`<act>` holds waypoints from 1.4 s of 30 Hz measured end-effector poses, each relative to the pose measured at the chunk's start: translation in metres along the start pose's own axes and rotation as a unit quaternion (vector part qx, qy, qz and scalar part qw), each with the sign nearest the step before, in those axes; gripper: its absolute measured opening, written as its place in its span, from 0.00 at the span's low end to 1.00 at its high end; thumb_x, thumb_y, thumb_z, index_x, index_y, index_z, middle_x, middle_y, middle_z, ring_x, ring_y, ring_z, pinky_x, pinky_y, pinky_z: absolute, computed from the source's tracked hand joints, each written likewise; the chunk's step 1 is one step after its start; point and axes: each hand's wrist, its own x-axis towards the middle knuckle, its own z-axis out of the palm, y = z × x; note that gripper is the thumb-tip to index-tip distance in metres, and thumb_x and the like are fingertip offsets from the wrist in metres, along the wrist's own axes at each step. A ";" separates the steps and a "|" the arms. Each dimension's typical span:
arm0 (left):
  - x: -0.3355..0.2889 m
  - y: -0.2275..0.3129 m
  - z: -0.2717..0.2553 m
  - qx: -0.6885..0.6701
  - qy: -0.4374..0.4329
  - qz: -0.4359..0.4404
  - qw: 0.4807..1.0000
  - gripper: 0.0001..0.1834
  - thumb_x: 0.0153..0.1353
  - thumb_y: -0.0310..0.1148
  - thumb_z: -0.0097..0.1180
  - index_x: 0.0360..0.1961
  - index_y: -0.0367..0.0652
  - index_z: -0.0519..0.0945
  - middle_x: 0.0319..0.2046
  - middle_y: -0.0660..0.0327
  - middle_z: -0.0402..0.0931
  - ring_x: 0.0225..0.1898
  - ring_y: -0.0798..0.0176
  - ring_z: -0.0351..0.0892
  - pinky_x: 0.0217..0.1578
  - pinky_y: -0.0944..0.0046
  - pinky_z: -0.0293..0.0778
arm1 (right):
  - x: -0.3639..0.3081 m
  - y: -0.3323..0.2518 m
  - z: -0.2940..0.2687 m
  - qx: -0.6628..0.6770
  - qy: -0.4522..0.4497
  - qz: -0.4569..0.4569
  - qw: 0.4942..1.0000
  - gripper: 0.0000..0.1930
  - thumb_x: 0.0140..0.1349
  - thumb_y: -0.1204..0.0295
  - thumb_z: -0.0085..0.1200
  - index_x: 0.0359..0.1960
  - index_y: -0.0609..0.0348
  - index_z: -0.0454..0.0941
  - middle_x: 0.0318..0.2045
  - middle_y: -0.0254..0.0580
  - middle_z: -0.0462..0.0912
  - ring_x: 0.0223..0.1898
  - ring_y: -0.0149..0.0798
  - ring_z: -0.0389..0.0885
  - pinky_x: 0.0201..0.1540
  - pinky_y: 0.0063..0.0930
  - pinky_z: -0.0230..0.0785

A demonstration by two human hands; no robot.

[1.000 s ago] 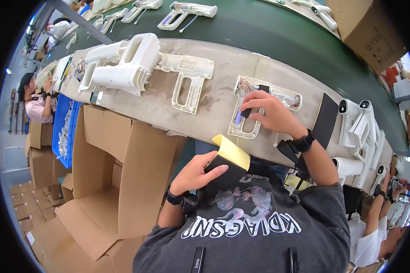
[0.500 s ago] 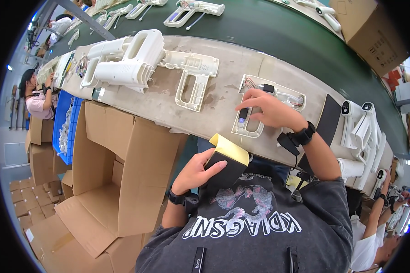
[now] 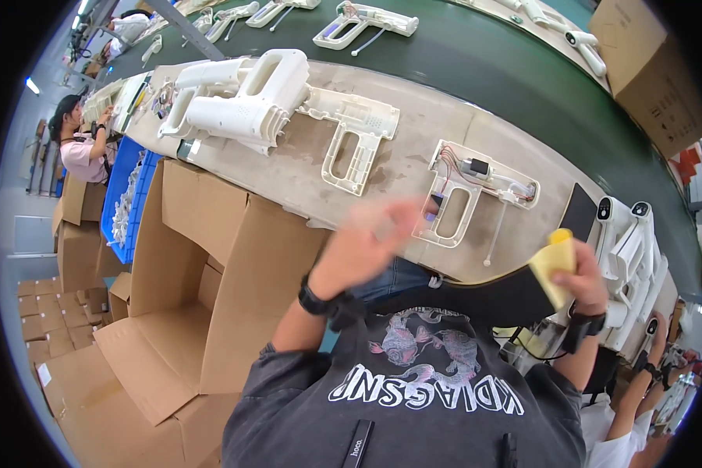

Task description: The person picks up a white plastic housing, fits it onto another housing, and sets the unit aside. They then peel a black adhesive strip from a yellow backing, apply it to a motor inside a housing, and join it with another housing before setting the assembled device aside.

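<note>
My right hand [image 3: 585,279] grips a curled yellow sheet [image 3: 552,269] at the near right of the bench. A long black sheet [image 3: 483,296] meets its lower edge; whether the two are joined I cannot tell. My left hand [image 3: 378,238] is smeared by motion, its fingertips close to a small black piece [image 3: 437,204] on the grip of an open white housing half [image 3: 466,222]. Whether those fingers hold anything is unclear. Inside the housing lie red wires and a small motor [image 3: 476,166]. A thin white rod [image 3: 494,234] hangs off its near side.
An empty-looking housing half [image 3: 349,156] and stacked white housings [image 3: 249,101] lie to the left. White assembled devices [image 3: 628,242] stand at right by a black mat [image 3: 579,214]. Beyond runs a green conveyor [image 3: 460,58]. A cardboard box [image 3: 203,257] stands open at left, near a blue crate [image 3: 136,207].
The yellow sheet has passed from my left hand to my right. My right hand has left the housing and moved right; my left has risen toward the housing's grip.
</note>
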 end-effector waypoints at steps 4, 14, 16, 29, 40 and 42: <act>0.032 -0.093 -0.013 0.459 0.266 -0.088 0.843 0.50 0.57 0.52 0.70 0.72 0.39 0.60 0.64 0.41 0.68 0.66 0.39 0.66 0.66 0.42 0.61 | -0.017 0.010 -0.044 -0.516 0.328 -0.072 0.788 0.26 0.59 0.75 0.65 0.60 0.64 0.75 0.52 0.47 0.83 0.53 0.44 0.82 0.57 0.31 0.72; 0.037 -0.104 -0.037 0.241 0.259 -0.091 0.931 0.47 0.60 0.44 0.69 0.72 0.38 0.56 0.65 0.42 0.66 0.64 0.47 0.67 0.64 0.49 0.64 | 0.037 0.012 0.031 -0.392 0.248 -0.218 0.859 0.14 0.62 0.80 0.59 0.51 0.60 0.82 0.49 0.45 0.81 0.51 0.47 0.80 0.52 0.34 0.74; 0.039 -0.055 -0.030 -0.041 0.256 -0.187 0.948 0.43 0.64 0.39 0.67 0.71 0.38 0.56 0.64 0.47 0.67 0.61 0.56 0.69 0.61 0.58 0.67 | 0.059 0.031 0.028 -0.417 0.248 -0.229 0.844 0.15 0.62 0.80 0.59 0.51 0.60 0.82 0.47 0.44 0.81 0.50 0.47 0.79 0.51 0.35 0.74; -0.001 0.010 -0.010 -0.273 0.204 -0.101 0.935 0.45 0.62 0.40 0.65 0.74 0.41 0.53 0.66 0.44 0.66 0.62 0.52 0.74 0.59 0.55 0.73 | 0.089 0.046 0.044 -0.474 0.198 -0.254 0.820 0.20 0.63 0.77 0.60 0.58 0.60 0.78 0.48 0.42 0.78 0.47 0.46 0.78 0.52 0.39 0.74; 0.033 0.006 0.044 -0.725 -0.060 -0.133 0.674 0.54 0.55 0.70 0.55 0.72 0.42 0.59 0.63 0.30 0.65 0.55 0.38 0.77 0.52 0.42 0.78 | 0.076 -0.009 0.033 -0.326 0.294 -0.303 0.846 0.44 0.51 0.68 0.75 0.71 0.57 0.66 0.68 0.46 0.70 0.69 0.51 0.67 0.68 0.42 0.63; 0.034 0.001 0.047 -0.744 -0.070 -0.178 0.640 0.54 0.55 0.69 0.56 0.72 0.42 0.59 0.63 0.30 0.65 0.55 0.38 0.77 0.54 0.43 0.78 | 0.076 -0.012 0.023 -0.315 0.297 -0.306 0.848 0.44 0.50 0.67 0.75 0.70 0.57 0.67 0.67 0.46 0.72 0.68 0.51 0.69 0.67 0.41 0.64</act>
